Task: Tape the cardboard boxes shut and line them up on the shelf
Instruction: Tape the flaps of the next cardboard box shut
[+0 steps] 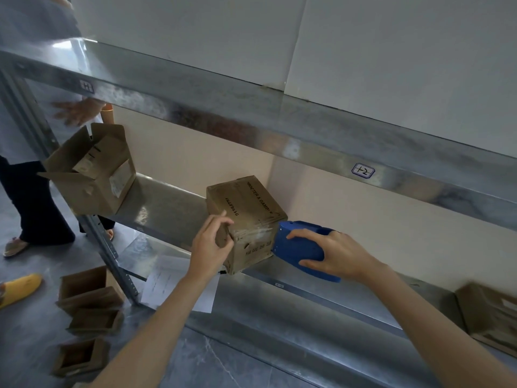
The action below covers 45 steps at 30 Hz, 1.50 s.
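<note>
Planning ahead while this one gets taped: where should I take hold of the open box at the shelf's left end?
Probably take the open box by two opposite walls, below the flaps, coming from the front. Its flaps stand loose and it overhangs the shelf end, so the closed walls likely give the firmer grip.

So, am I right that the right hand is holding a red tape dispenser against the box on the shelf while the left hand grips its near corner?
Not quite: the head view shows that the tape dispenser is blue, not red. The rest holds: the right hand holds it against the box on the shelf while the left hand grips its near corner.
</note>
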Available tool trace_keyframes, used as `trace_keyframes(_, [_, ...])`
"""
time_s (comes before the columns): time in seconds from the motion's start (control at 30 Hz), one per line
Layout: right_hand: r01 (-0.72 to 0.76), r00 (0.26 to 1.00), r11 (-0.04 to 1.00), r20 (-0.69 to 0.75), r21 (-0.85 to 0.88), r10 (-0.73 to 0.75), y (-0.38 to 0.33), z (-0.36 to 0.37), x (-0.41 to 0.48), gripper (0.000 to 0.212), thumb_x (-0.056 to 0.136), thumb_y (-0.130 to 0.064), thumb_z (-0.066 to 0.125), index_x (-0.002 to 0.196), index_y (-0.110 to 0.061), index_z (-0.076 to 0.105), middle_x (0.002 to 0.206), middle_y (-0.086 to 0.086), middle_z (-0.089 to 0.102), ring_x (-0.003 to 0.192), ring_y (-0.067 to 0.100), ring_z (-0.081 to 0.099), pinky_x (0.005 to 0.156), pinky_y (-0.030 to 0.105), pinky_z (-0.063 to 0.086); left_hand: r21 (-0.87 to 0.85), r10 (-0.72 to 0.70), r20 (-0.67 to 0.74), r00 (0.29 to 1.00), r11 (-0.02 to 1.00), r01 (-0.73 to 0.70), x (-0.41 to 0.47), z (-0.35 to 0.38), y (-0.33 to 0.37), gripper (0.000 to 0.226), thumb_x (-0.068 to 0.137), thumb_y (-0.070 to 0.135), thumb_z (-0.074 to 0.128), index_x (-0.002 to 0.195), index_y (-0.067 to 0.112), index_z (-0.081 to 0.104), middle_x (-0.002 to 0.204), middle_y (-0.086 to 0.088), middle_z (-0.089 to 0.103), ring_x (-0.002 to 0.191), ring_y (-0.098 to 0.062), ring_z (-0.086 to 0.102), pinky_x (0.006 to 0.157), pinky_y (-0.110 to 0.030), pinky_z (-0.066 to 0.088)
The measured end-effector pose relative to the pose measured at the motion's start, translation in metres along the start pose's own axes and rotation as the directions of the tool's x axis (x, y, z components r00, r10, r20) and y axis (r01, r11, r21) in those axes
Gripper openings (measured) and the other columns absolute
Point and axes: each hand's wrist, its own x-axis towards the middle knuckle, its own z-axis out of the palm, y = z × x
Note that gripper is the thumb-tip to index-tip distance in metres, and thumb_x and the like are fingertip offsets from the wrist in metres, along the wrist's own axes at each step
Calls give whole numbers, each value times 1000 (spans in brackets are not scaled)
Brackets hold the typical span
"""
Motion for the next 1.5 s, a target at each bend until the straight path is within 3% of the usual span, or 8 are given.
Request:
trace_keyframes(0.07, [-7,1000,1000,-2,5,7,1,0,0,53,92,-49,58,138,-49,33,103,-10,66,68,9,51,69,24,49,101,49,-21,999,994,-47,3,2,-3,35,80,2,71,109,21,65,122,8,57,117,-3,51,95,-33,45])
trace_keyframes(0.23, [-12,1000,1000,-2,-4,12,5,5,1,53,92,-50,57,138,-51,31,80,-15,56,57,7,46,60,20,42,219,104,-40,994,971,-93,11,4,-12,36,83,2,70,110,25,68,124,13,63,111,-5,57,87,-30,37])
trace_keyframes(0.77, [-19,1000,1000,-15,18,19,6,3,15,55,90,-50,60,137,-53,31,83,-16,55,57,3,48,61,18,42,266,132,56,990,953,-143,7,1,-15,45,74,18,72,117,25,62,127,13,58,117,-3,53,97,-29,34])
trace_keyframes(0.9, [-13,1000,1000,-15,8,13,6,1,15,55,91,-51,59,138,-52,31,96,-13,63,66,4,49,65,22,47,222,117,72,991,966,-131,6,-2,-9,40,81,29,57,121,27,60,131,14,56,121,2,46,100,-30,33])
trace_keyframes(1.0, [-16,1000,1000,-25,-19,16,6,-1,15,55,90,-51,59,138,-52,31,79,-18,53,58,4,45,61,21,42,205,108,79,991,971,-122,4,-2,-6,46,82,40,48,125,28,56,135,16,52,123,6,41,103,-34,36])
trace_keyframes(1.17, [-12,999,999,-44,-53,10,9,-6,16,55,90,-52,58,138,-53,31,71,-17,47,55,4,45,60,21,42,218,118,88,989,967,-135,4,2,-4,62,77,60,71,126,25,55,136,14,52,125,-1,46,101,-29,36])
trace_keyframes(1.3, [2,999,999,-43,-44,-4,7,-8,16,56,91,-53,57,139,-53,30,80,-14,54,63,7,50,64,23,46,253,126,47,991,958,-134,4,6,-6,61,71,44,84,122,24,57,133,10,55,133,-10,42,103,-32,35])
trace_keyframes(1.5, [81,997,996,-1,-35,-81,-8,-10,15,53,90,-57,54,135,-56,25,84,-14,59,68,12,54,67,24,46,196,86,122,989,974,-109,10,-23,-20,62,71,40,85,125,27,58,136,16,54,134,-7,41,107,-37,34])
